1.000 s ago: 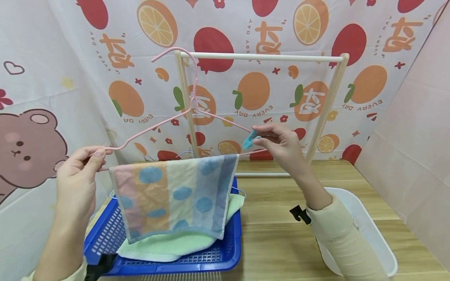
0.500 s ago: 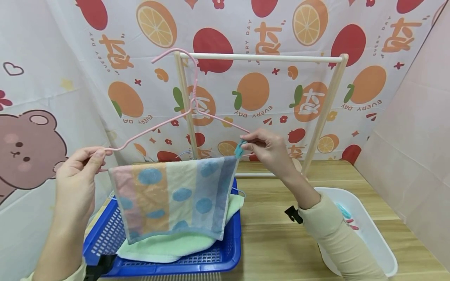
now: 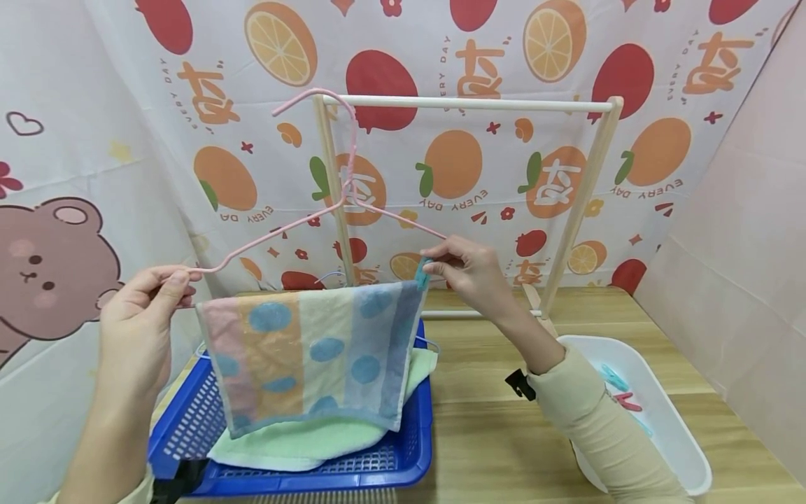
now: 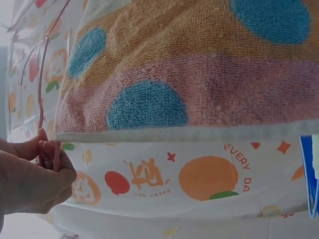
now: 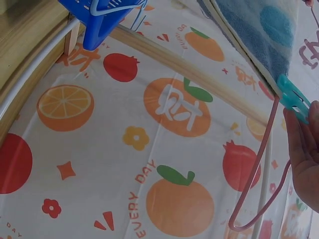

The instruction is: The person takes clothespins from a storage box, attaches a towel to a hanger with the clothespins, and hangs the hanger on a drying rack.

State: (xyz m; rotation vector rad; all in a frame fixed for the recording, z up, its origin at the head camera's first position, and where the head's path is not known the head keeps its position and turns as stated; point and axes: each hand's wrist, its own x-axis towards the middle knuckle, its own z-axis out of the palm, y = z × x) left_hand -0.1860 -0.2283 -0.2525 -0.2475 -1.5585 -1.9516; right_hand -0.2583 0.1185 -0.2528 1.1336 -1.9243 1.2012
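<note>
A pink wire hanger (image 3: pixel 277 229) is held up by my left hand (image 3: pixel 143 308), which pinches its left end. Over the hanger's lower bar drapes a striped towel (image 3: pixel 324 350) with blue dots. My right hand (image 3: pixel 469 273) pinches a teal clothespin (image 3: pixel 422 271) at the towel's upper right corner. In the right wrist view the clothespin (image 5: pixel 293 97) overlaps the towel's corner (image 5: pixel 271 45) where it meets the hanger's bar (image 5: pixel 261 149). The left wrist view has my left hand (image 4: pixel 37 174) gripping the hanger beside the towel's pink edge (image 4: pixel 149 109).
Below the towel stands a blue basket (image 3: pixel 302 480) with a green cloth (image 3: pixel 296 442) in it. A wooden drying rack (image 3: pixel 478 103) is behind. At the right, a white tray (image 3: pixel 676 427) holds teal and pink clothespins (image 3: pixel 626 401).
My right hand has moved left and slightly down, bringing the teal clothespin onto the towel's upper right corner. The left hand, hanger and towel have hardly moved.
</note>
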